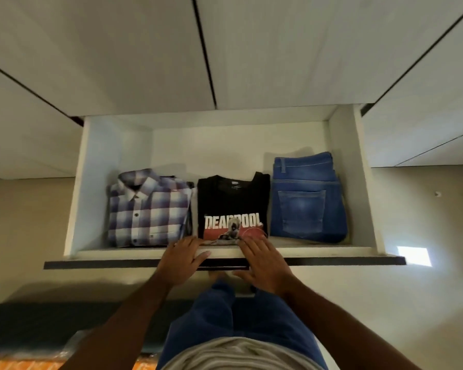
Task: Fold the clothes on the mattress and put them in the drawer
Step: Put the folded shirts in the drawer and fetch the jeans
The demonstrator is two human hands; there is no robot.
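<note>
The white drawer [91, 182] stands pulled out below the wardrobe doors. Inside lie three folded garments side by side: a blue-and-white plaid shirt [147, 209] on the left, a black printed T-shirt [233, 204] in the middle and blue jeans [306, 198] on the right. My left hand [181, 259] rests with straight fingers on the drawer's front edge [332, 259]. My right hand [263, 263] lies flat on the same edge, its fingertips at the T-shirt's near hem. Neither hand holds anything.
White wardrobe doors [145, 54] rise above the drawer. A further cabinet front [425, 108] flanks it on the right. My legs in blue trousers [225, 316] stand just before the drawer. A dark mat [38, 324] lies on the floor at lower left.
</note>
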